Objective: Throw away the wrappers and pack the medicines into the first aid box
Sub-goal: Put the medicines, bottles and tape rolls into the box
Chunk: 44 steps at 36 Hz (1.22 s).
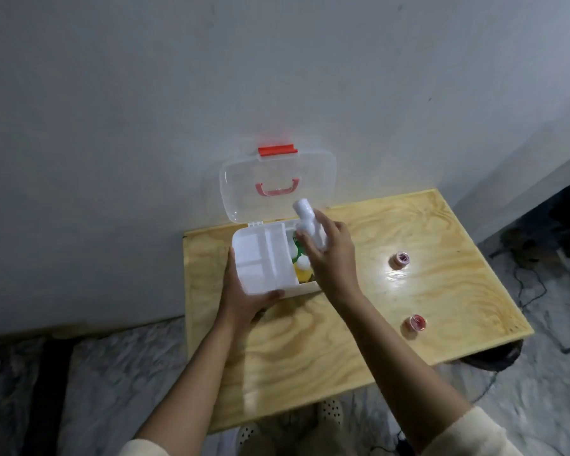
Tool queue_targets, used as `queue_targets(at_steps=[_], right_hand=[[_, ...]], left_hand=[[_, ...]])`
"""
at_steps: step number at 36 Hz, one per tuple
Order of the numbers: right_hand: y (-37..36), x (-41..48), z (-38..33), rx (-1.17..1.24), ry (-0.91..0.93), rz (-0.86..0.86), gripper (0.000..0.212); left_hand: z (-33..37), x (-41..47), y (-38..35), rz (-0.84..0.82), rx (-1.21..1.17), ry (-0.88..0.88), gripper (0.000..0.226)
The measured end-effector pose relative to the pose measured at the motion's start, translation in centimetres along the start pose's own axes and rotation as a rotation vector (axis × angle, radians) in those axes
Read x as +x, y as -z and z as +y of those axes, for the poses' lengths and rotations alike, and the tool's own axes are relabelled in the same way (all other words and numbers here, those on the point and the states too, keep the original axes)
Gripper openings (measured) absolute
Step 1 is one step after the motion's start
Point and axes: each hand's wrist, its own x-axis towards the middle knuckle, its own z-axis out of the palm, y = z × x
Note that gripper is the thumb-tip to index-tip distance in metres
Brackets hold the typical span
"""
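Left hand (244, 297) fingers grip tray (264, 258) | right hand (333, 258) fingers hold white bottle (310, 225) | box (305, 287): yellow bottle (301, 269)

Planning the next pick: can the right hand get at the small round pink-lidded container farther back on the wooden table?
Probably not yet: the right hand is shut on a white plastic bottle over the box. The small round pink-lidded container sits unobstructed on the wooden table.
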Motion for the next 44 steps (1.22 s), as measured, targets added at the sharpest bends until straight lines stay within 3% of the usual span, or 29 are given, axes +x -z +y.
queue_targets(at_steps=[3,7,12,18,22,36,41,44], right_hand=[[-2.9,-2.1,-1.4,0.006,0.01,-0.1,0.048],[-5.1,-3.2,-1.3,-0.056,-0.054,-0.158,0.051],[-5.8,-2.8,0.1,-0.283,-0.049,-0.14,0.047],[-7.2,-2.1,0.3,-0.567,0.027,-0.087,0.039],[-7.9,-1.6,0.4,-0.652,0.012,-0.087,0.034],[-7.9,-1.5,1.2,-0.599,-0.002,-0.091,0.029],[-7.8,-1.9,1.8,-0.438,0.011,-0.141,0.026],[-7.4,-1.8,1.8,-0.363,0.006,-0.194,0.025]], left_hand=[[-0.1,-0.2,0.1,-0.011,-0.004,-0.023,0.102],[-0.4,-0.2,0.7,-0.033,-0.022,-0.009,0.108],[-1.1,-0.1,1.3,-0.049,-0.019,0.048,0.12],[-1.5,0.3,1.3,-0.056,0.013,0.037,0.105],[-1.9,0.3,1.5,-0.052,0.047,0.067,0.115],[-2.7,0.3,1.5,-0.046,0.087,0.073,0.119],[-2.8,0.1,1.7,-0.052,0.022,0.109,0.13],[-2.6,0.0,1.7,-0.057,0.0,0.105,0.125]])
